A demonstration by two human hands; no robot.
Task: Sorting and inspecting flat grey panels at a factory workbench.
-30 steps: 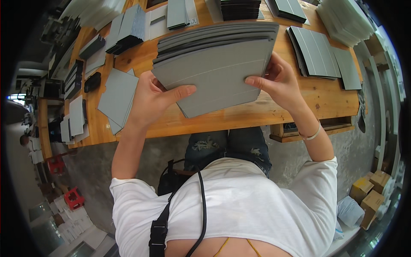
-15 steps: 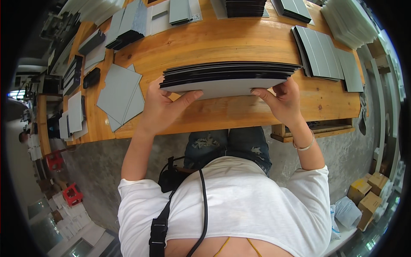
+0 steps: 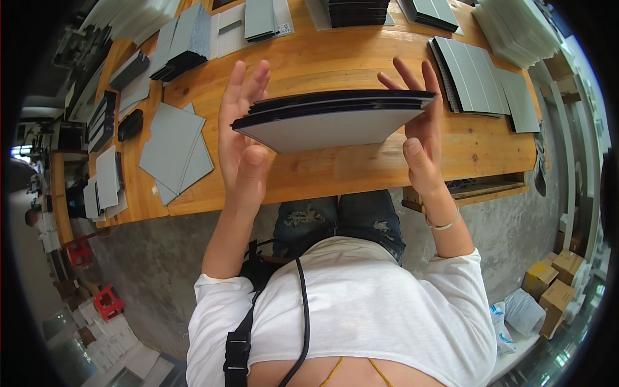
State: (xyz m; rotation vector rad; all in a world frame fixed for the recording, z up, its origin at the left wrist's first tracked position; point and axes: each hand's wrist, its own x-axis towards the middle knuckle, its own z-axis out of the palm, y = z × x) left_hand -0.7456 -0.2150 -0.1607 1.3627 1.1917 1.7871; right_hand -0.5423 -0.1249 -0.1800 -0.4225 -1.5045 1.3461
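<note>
A stack of thin grey panels with black edges stands on edge above the wooden table in front of me, its pale face toward me. At its left end is my left hand, fingers stretched up and thumb apart. My right hand flanks the other end in the same way, with a bangle on that wrist. Both palms face inward along the stack's ends; neither hand has its fingers wrapped round it. Whether the palms press on the ends or only sit beside them, I cannot tell.
Loose grey sheets lie on the wooden table to the left. A fanned pile of grey panels rests at the right. More stacks line the far edge, including a tall dark pile. A wooden drawer juts out below the table.
My fingers and thumbs have let go of their grip and straightened, with the palms now at the stack's ends. The panels sit closer together at the left end, and the view has shifted slightly.
</note>
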